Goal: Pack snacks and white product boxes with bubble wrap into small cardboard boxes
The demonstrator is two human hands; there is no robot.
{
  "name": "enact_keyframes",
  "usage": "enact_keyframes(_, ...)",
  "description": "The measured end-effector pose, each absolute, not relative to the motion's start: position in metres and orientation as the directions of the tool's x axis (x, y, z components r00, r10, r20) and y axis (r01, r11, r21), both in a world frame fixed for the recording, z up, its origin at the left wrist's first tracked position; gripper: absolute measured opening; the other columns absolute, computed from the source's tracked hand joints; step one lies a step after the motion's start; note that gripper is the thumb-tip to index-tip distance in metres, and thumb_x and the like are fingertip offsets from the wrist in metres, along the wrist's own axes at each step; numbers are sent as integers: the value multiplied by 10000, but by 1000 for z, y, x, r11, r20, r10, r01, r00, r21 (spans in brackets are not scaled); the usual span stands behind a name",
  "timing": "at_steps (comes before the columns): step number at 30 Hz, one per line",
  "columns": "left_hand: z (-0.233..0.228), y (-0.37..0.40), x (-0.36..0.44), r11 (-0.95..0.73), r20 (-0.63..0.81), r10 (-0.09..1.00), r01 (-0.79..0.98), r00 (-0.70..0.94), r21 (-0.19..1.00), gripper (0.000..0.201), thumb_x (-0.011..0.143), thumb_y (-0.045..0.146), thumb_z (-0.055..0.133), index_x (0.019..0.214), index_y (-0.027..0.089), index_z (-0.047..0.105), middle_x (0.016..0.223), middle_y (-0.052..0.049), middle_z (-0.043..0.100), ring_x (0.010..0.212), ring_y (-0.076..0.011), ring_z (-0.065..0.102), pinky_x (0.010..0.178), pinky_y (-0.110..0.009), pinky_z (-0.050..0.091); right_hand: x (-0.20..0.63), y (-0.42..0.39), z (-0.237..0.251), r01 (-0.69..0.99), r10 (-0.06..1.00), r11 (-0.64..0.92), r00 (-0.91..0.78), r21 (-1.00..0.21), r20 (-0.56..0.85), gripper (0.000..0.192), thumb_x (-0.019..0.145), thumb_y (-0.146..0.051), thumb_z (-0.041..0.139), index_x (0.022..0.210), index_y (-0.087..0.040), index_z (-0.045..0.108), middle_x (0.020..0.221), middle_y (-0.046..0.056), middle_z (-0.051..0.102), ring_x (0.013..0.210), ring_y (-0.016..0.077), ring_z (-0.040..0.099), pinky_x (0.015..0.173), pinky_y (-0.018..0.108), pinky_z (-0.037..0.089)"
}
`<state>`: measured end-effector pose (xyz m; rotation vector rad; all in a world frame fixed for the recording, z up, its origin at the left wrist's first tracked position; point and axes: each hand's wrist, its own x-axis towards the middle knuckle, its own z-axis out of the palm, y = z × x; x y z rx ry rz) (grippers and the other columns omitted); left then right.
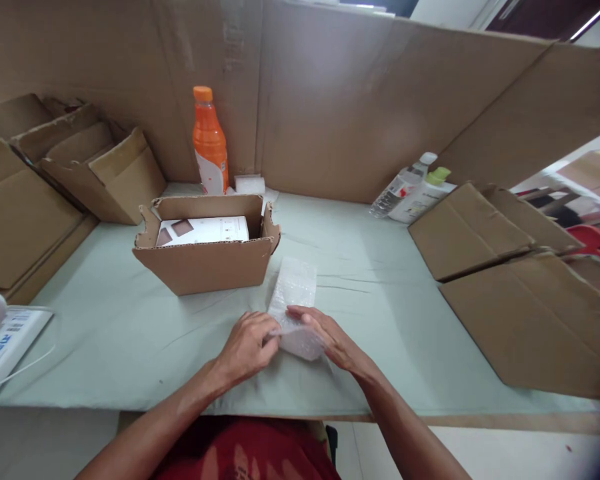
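A strip of clear bubble wrap [297, 283] lies on the green table cover, its near end curled up between my hands. My left hand [251, 341] pinches the left edge of the curled end between thumb and fingers. On the other side, my right hand [330, 337] rests against the wrap with its fingers stretched out over it. Whether anything lies inside the wrap, I cannot tell. Just beyond my left hand stands an open cardboard box [220, 263] with a white printed box [205, 231] inside it.
An orange bottle [211, 143] stands behind the box. Further right, a clear bottle [403, 185] and a white bottle with a green cap [420, 200] lean by the cardboard wall [355, 100]. Cardboard boxes [535, 327] line both sides. A white device [13, 343] sits at left.
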<state>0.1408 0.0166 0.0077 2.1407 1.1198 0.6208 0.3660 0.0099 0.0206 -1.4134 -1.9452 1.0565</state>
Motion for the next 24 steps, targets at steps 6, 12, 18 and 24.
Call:
enact_keyframes(6,11,47,157,-266,-87,889,663,449,700,109,793,182,548,857,209,632,647,44,570,592,-140,505,574,-253,335,390,-13,28,578,969,154,69,-801,236,267,1002,-351,471,1130,-227,669,1106,81,737,1019,238,684,882,394,550)
enact_keyframes(12,2,44,161,-201,-131,909,693,395,692,424,826,181,537,1249,184,574,725,32,629,655,-153,573,644,-264,427,360,-42,20,746,871,492,-418,-449,258,436,870,-287,639,1296,-206,592,1328,148,638,1170,323,596,935,497,483)
enact_keyframes(18,-4,19,145,-448,284,892,597,353,665,572,869,250,578,1419,197,429,1329,-147,593,1189,-273,587,965,-427,489,350,-29,-11,791,859,504,-417,-347,296,388,918,-47,478,1245,-189,632,1280,132,676,1191,278,602,944,463,467)
enact_keyframes(24,-5,3,134,-637,334,751,493,570,592,450,862,104,512,1301,190,562,1130,-107,707,1070,-261,629,915,-429,499,355,-27,1,698,910,410,-354,-587,215,298,960,-134,473,1166,-228,667,1118,78,743,1019,232,673,893,402,509)
